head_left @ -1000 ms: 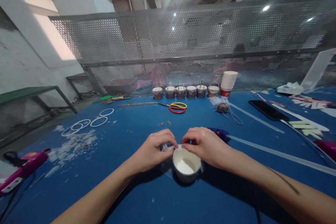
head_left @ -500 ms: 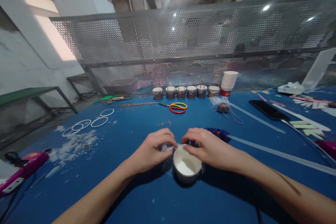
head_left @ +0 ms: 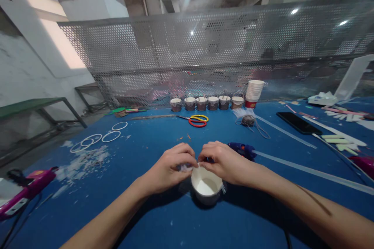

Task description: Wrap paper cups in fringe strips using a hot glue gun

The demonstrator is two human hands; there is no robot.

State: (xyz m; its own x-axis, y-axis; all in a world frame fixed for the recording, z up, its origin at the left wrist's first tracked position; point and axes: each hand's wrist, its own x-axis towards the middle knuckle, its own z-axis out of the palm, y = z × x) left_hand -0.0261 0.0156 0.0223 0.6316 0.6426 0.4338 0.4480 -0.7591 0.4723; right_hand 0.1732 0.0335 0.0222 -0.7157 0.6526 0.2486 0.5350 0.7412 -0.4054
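Observation:
A short white paper cup (head_left: 207,199) with a greyish outer wrap stands upright on the blue table, its open mouth facing me. At the rim's far left, my left hand (head_left: 174,166) is closed in a pinch on a strip of thin, whitish sheer fabric (head_left: 184,168). My right hand (head_left: 222,162) pinches at the far rim of the cup, fingertips almost meeting those of the left. Its fingers hide what exactly lies between them. Wispy fabric ends stick out at the cup's right side. Just beyond my right hand lies a dark blue glue gun (head_left: 243,150).
Along the back stand several small wrapped cups (head_left: 213,103) and a stack of paper cups (head_left: 254,92). Scissors (head_left: 198,120), a yarn ball (head_left: 247,120) and a black phone (head_left: 298,123) lie across the table. White rings (head_left: 111,136) and a purple power strip (head_left: 27,192) are on the left.
My right hand has shifted slightly left along the rim, and both hands' fingertips are closer together. The cup has moved a little left.

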